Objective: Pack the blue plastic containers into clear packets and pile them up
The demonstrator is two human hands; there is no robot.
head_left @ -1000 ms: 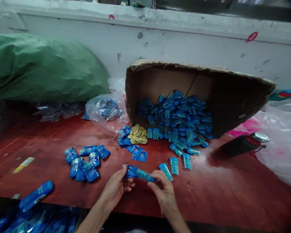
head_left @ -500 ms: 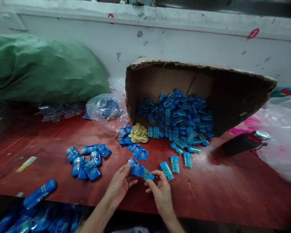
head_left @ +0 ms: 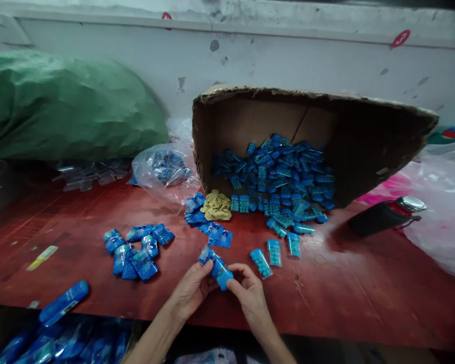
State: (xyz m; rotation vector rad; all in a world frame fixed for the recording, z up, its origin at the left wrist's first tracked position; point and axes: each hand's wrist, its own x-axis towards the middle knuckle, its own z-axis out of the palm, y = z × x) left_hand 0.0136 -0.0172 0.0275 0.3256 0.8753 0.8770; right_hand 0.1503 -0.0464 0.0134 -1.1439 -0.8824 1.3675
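My left hand (head_left: 197, 287) pinches a blue printed plastic sleeve (head_left: 214, 259). Inside that sleeve sits a small clear container of blue beads (head_left: 223, 275), most of it covered by the print. My right hand (head_left: 248, 288) is closed on the container's blue end, thumb and fingers on either side. Just beyond the right hand, three bare containers (head_left: 261, 263) lie on the table. Flat blue sleeves (head_left: 220, 236) lie beyond the left hand beside a crumpled yellowish cloth-like piece (head_left: 216, 206). Several sleeved containers (head_left: 142, 263) form a group to the left.
A cardboard box (head_left: 250, 112) on its side spills many bead containers (head_left: 276, 172). A dark bottle (head_left: 382, 218) leans at right by clear plastic bags (head_left: 443, 212). A green sack (head_left: 72, 106) stands at back left. Blue packs (head_left: 72, 344) lie below the front edge (head_left: 109, 312).
The container has slid deeper into the sleeve, so fewer beads show. Both hands have come closer together, and the sleeve is tilted more steeply. The camera view has shifted slightly.
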